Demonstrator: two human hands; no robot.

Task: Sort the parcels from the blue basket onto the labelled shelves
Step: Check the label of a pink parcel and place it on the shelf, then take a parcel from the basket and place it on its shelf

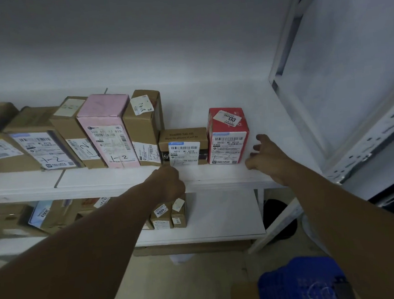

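Now, right hand [266,157] spread-fingered just beside the red parcel [228,135]; left hand [170,182] seemingly curled, hold unclear, at the shelf [99,180] edge

**Codes and stickers on the parcels**

On the upper shelf [224,174], the red box [228,135] at the right has a top sticker ending "03" and a front label "501E M1 A219". Just left of it, the small brown box [182,136] is printed "NAIL GEL" and carries the same code. The pink box [105,123] shows "302 60 12 815" and a handwritten "1-2". On the lower shelf [222,214], a little carton [161,219] bears "4004", and a far-left parcel [43,214] bears "3003".
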